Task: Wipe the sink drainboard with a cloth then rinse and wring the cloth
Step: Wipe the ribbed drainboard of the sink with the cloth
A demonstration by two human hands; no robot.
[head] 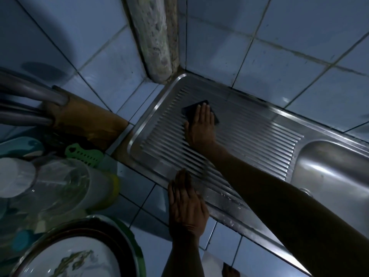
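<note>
Right hand (200,126) flat on cloth (191,109)

Both forearms bare up to the frame edge; no sleeve in view. Left hand (186,204): bare, no glove, ring or watch seen. Right hand (200,128): likewise bare, wrist unadorned. Dim light; fine detail unclear.
</note>
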